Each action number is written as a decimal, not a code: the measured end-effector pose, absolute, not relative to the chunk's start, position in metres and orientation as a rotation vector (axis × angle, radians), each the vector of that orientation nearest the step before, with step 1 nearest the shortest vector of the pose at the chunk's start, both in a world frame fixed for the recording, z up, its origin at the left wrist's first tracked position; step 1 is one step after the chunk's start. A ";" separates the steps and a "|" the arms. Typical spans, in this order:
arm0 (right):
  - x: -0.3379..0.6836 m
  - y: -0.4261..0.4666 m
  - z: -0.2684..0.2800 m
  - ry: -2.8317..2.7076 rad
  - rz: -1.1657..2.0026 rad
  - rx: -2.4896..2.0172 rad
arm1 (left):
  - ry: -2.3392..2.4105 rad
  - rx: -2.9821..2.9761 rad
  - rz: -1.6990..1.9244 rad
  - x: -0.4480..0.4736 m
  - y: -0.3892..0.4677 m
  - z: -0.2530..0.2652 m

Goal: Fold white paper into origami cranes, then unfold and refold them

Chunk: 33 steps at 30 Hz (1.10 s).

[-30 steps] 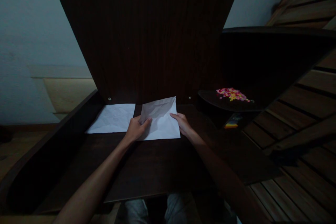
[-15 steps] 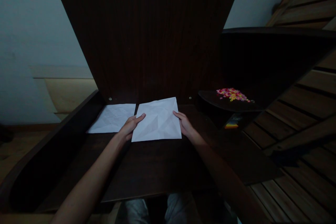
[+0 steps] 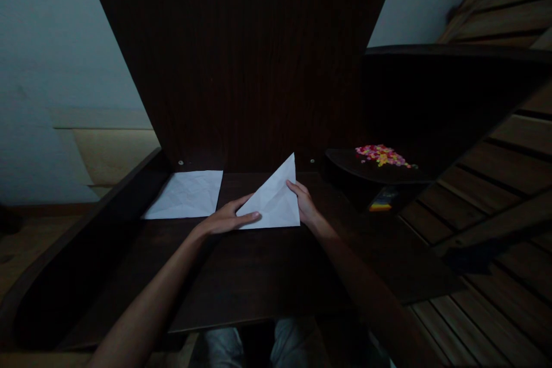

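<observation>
A creased white sheet of paper [image 3: 276,201], now triangular in outline with its peak at the upper right, is held between my two hands above the dark wooden desk [image 3: 241,276]. My left hand [image 3: 230,215] grips its lower left corner, the thumb lying on the front face and the fingers behind. On the right edge, my right hand [image 3: 303,201] pinches the paper with the thumb in front; its other fingers are mostly hidden. Left of my hands, a second creased white sheet [image 3: 185,194] lies flat on the desk.
A pile of small pink, red and yellow pieces [image 3: 383,155] sits on a rounded dark shelf [image 3: 345,164] at the right. A raised dark side panel [image 3: 86,241] borders the desk's left. The tall dark back panel [image 3: 259,57] stands behind.
The held paper has gone from a four-sided shape to a triangle, its upper left part folded back. My left hand has moved right and down along it; my right hand has barely moved.
</observation>
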State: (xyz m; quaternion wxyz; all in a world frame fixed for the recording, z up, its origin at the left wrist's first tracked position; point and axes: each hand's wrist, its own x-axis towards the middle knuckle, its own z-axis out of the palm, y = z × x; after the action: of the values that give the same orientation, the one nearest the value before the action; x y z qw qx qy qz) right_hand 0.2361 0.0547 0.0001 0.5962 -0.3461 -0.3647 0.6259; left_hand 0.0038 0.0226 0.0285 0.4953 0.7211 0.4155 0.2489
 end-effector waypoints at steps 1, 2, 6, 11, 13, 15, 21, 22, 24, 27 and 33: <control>0.236 0.054 0.001 -0.847 1.440 -0.807 | 0.966 1.750 0.603 0.005 0.022 0.028; 0.236 0.054 0.002 -0.850 1.428 -0.813 | 0.941 1.747 0.613 0.007 0.021 0.028; 0.234 0.053 0.003 -0.910 1.397 -0.843 | 0.896 1.666 0.679 0.010 0.022 0.021; 0.232 0.057 -0.001 -1.029 1.099 -0.921 | 0.842 1.452 0.831 0.013 0.020 0.021; 0.232 0.057 -0.002 -1.037 1.031 -0.952 | 0.849 1.377 0.929 0.014 0.019 0.023; 0.231 0.056 -0.003 -1.024 1.132 -0.948 | 0.862 1.335 0.988 0.015 0.019 0.025; 0.229 0.047 0.001 -1.017 1.333 -0.797 | 0.899 1.284 1.015 0.015 0.020 0.023; 0.229 0.046 0.002 -1.031 1.318 -0.786 | 0.908 1.273 1.019 0.015 0.021 0.023; 0.230 0.045 0.004 -1.075 1.301 -0.782 | 0.925 1.255 1.051 0.015 0.022 0.022; 0.230 0.043 0.006 -1.172 1.295 -0.809 | 0.932 1.279 1.125 0.013 0.025 0.021; 0.230 0.040 0.006 -1.324 1.176 -0.817 | 1.030 1.507 1.235 0.010 0.027 0.018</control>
State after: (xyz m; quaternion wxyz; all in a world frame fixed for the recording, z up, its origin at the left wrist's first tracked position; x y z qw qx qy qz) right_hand 0.2295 0.0399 0.0061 0.5611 -0.3467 -0.5619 0.4992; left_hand 0.0097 0.0269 0.0182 0.4519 0.6100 0.4168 0.5000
